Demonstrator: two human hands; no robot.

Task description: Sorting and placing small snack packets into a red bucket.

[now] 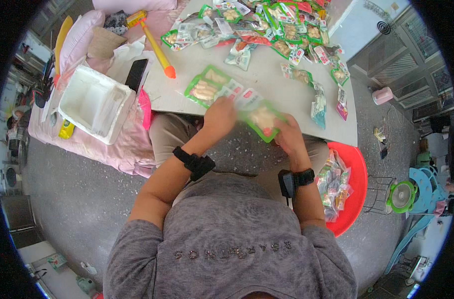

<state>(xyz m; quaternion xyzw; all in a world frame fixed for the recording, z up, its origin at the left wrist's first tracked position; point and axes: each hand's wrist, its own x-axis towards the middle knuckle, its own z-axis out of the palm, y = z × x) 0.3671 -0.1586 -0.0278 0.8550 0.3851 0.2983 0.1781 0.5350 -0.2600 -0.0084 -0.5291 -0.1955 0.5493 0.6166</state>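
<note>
My left hand (220,116) grips the label ends of green-edged clear food packets (204,88), which lie at the table's front edge with pale pieces inside. In my right hand (291,135) is another green-edged packet (262,116), held by its side and tilted over the edge; it is slightly blurred. Its label end meets the other packets near my left hand. A large heap of mixed food packets (290,30) covers the far part of the white table (264,78). A few loose packets (318,104) lie at the right.
A white foam box (96,101) rests on pink cloth at the left, beside a black phone (136,74) and a yellow stick (156,46) with an orange tip. Low at my right, a red basin (356,187) holds more packets.
</note>
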